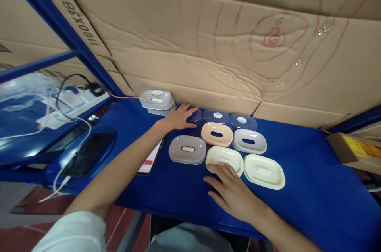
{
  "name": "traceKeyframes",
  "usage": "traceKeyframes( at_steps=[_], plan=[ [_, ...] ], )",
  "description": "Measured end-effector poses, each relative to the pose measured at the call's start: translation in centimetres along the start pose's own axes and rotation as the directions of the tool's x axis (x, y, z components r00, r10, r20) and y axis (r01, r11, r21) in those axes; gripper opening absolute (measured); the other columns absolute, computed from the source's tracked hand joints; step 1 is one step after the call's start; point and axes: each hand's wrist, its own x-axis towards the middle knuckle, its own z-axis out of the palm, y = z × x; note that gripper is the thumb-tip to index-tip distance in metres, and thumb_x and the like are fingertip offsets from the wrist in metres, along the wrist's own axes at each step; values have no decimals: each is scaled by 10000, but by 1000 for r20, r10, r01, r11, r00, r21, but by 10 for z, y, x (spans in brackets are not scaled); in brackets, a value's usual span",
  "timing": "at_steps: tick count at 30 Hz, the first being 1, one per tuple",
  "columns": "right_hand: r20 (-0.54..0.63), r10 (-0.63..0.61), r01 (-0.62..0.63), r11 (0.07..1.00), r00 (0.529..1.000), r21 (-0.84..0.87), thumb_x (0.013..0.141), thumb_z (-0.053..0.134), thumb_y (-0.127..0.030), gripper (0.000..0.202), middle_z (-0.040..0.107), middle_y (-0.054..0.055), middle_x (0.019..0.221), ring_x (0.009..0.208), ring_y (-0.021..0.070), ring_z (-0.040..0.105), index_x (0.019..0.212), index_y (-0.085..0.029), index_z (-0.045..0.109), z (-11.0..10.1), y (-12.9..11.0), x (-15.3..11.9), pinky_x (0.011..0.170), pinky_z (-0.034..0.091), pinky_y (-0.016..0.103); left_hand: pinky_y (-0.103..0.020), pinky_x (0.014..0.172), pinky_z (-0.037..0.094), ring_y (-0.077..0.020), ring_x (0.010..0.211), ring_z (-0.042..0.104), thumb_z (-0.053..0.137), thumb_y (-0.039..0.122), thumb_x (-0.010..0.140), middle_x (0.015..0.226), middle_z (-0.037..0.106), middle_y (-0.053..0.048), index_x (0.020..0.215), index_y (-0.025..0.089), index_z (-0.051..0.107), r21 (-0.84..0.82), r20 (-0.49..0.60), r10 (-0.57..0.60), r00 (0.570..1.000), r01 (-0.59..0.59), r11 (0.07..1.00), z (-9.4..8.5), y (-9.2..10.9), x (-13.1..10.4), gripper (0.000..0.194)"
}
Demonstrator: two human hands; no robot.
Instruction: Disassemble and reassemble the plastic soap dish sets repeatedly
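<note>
My left hand (181,118) lies with its fingers spread at the back of the blue table, over the left edge of a clear oval lid (195,116). My right hand (230,190) is open, its fingertips over the near edge of a cream oval soap dish base (223,156). Whether they touch it I cannot tell. Beside it is a second cream base (264,170). Behind them are a peach slotted tray (216,129) and a light grey slotted tray (253,147). An assembled grey soap dish (175,156) sits to the left. Two clear lids with round stickers, one lid (212,116) and another lid (245,122), line the back.
Stacked grey soap dishes (157,100) stand at the back left against the cardboard wall (166,37). A phone (150,160) lies partly under my left forearm. Another dark phone (89,154) and white cables are farther left. A cardboard box (354,152) stands at right.
</note>
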Motion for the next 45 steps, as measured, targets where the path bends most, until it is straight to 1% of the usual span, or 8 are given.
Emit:
traceKeyframes(
  at_steps=[3,6,11,14,20,26,39,45],
  plan=[
    [2,-8,8,1000,1000,-11,1058,571,-277,366,540,128,1575,1448,308,520,1420,-233,606,-1,0,-1,1199,445,559,-531,1133,452,-392,1380,574,778,497,866,1523,589,-194,1547,223,516,-11,23,15,1000,-14,1000,-6,-3,-4,780],
    [-2,-2,2,1000,1000,-21,1066,561,-293,372,523,119,1596,1465,305,503,1432,-232,595,1,0,-3,1205,441,550,-468,1165,443,-339,1413,553,737,524,900,1552,565,-153,1574,246,472,-18,-24,45,999,-45,999,-19,9,-38,776],
    [-18,13,-14,999,1000,-30,1067,566,-325,365,529,103,1599,1446,310,520,1419,-238,608,6,-1,-7,1207,437,556,-501,1144,473,-339,1439,532,750,514,893,1624,504,-78,1577,366,453,-6,-63,134,989,-135,991,-24,48,-109,760],
    [-28,17,-18,999,999,-33,1057,584,-321,352,547,100,1582,1439,306,527,1398,-243,626,6,-1,-6,1210,433,548,-532,1138,467,-354,1440,528,788,434,868,1629,500,-87,1575,380,455,20,-53,217,975,-216,976,-12,67,-128,783],
    [-13,16,-17,1000,1000,-16,1051,588,-298,316,565,104,1556,1422,294,536,1357,-239,640,1,-1,-1,1206,431,543,-584,1153,407,-384,1475,484,753,395,867,1629,502,-134,1549,307,503,69,-35,231,972,-228,971,2,71,-124,731],
    [-17,14,-14,1000,1000,-20,1057,572,-287,307,559,111,1558,1426,295,531,1352,-234,637,-2,-3,-1,1200,435,544,-563,1162,401,-369,1491,457,710,344,887,1662,455,-112,1588,322,437,51,-90,205,975,-201,978,7,66,-132,752],
    [12,22,-22,1000,1000,-22,1069,548,-299,331,530,115,1584,1447,316,506,1386,-231,612,1,-1,-2,1203,424,567,-600,1102,467,-424,1450,502,727,546,907,1619,502,-198,1555,245,505,190,-180,232,956,-198,962,31,64,-132,748],
    [30,22,-21,1000,999,-23,1070,547,-293,341,538,114,1577,1450,311,504,1401,-234,606,-1,-2,-1,1204,424,557,-614,1097,455,-440,1468,478,673,541,962,1641,459,-231,1588,233,454,224,-200,257,945,-212,951,38,65,-136,731]
  ],
)
